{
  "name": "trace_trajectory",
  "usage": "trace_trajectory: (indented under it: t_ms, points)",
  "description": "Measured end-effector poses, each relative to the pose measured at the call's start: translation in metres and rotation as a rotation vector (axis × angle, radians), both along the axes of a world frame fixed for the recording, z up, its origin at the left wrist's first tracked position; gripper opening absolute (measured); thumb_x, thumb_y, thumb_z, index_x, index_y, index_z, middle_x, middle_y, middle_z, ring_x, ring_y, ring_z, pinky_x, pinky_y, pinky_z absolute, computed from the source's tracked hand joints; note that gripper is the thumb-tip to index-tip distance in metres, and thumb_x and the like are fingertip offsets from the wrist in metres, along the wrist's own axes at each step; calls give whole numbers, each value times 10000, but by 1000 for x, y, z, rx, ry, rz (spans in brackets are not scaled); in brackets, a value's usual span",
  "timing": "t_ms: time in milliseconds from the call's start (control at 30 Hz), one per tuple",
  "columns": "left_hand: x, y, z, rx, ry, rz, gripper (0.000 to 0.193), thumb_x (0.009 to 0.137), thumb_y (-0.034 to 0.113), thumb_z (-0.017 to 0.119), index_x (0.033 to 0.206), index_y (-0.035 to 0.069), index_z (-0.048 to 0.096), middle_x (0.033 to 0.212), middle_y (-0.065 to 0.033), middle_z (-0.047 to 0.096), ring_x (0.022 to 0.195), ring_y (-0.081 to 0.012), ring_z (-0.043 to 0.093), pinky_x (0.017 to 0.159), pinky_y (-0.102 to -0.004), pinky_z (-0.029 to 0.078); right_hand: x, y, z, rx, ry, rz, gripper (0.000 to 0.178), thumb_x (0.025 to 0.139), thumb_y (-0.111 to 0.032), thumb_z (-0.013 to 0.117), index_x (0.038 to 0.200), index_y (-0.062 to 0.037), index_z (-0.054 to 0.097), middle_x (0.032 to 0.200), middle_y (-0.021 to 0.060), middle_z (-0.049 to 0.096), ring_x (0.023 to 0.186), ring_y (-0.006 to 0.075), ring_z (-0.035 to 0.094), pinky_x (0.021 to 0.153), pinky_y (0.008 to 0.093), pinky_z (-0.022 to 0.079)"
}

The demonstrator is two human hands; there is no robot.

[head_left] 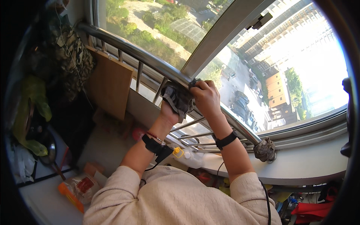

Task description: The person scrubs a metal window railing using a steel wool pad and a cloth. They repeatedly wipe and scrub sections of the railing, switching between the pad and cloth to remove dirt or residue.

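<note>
Two hands meet on a dark grey cloth (179,98) draped over the steel window rail (142,56), about midway along its length and just before the glass: the left hand (170,112) is closed on the cloth from below, cupping its hanging fold, and the right hand (205,96) is closed over its upper end, fingers curled down against the bar. The cloth looks soft, limp and light; it would likely bunch and slide on the smooth round metal, so a pinch through a gathered fold, or a wrap clear round the bar, seems the surest hold. A second crumpled rag (265,149) sits at the right end of the rail, touching the white sill (311,165). Packages lie mostly near and left: a clear bag with a red label and an orange edge (77,187) on the pale counter, a small tan box (93,168) just beyond it, and a clear plastic bottle with a yellow cap (179,152) lying under the wrists. A wooden board (109,87) leans against the rail on the far left, beside a green bag (32,108); whether that carries any print I cannot tell.
</note>
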State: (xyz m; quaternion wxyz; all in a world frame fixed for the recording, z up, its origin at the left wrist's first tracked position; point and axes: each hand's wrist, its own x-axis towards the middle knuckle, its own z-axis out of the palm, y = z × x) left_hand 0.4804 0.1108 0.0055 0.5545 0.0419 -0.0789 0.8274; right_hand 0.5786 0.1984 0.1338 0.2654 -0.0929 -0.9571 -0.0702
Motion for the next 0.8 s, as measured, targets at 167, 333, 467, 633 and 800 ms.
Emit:
trace_trajectory:
  t_ms: [167, 333, 467, 633, 800]
  points:
    - [-1, 3, 0, 19, -27, 6, 459, 1057, 428, 419, 1329, 111, 608, 1308, -86, 667, 1163, -260, 638, 1012, -416, 522, 17, 16, 13, -258, -110, -64, 137, 803, -97, 770, 933, -98, 728, 940, 45, 661, 934, 327, 620, 816, 413, 535]
    - [-1, 7, -1, 1, -56, 28, 447, 1052, 422, 435, 1334, 118, 602, 1298, -91, 675, 1152, -282, 650, 989, -463, 533, 19, 32, 25, -518, -87, -73, 208, 831, -134, 771, 1010, -36, 735, 960, 102, 690, 990, 361, 656, 854, 428, 537]
    - [0, 9, -2, -39, -57, 11, 435, 1052, 420, 442, 1328, 126, 604, 1290, -89, 680, 1130, -276, 662, 934, -474, 553, 3, 31, 16, -526, -112, -109, 155, 842, -141, 744, 973, -60, 762, 892, 112, 701, 933, 340, 666, 824, 434, 540]
    - [-1, 10, 4, -43, -51, -36, 430, 1050, 433, 446, 1303, 131, 619, 1245, -73, 703, 1066, -274, 688, 875, -483, 571, -1, 38, 2, -276, -1, 39, 115, 855, -122, 712, 942, -92, 780, 851, 84, 703, 828, 339, 641, 768, 442, 537]
    - [-3, 13, 6, -62, -27, -5, 427, 1054, 433, 442, 1289, 128, 627, 1240, -73, 702, 1073, -256, 678, 896, -470, 565, 23, 45, 15, -341, -127, -67, 100, 856, -89, 702, 927, -81, 773, 849, 86, 701, 826, 329, 638, 758, 434, 534]
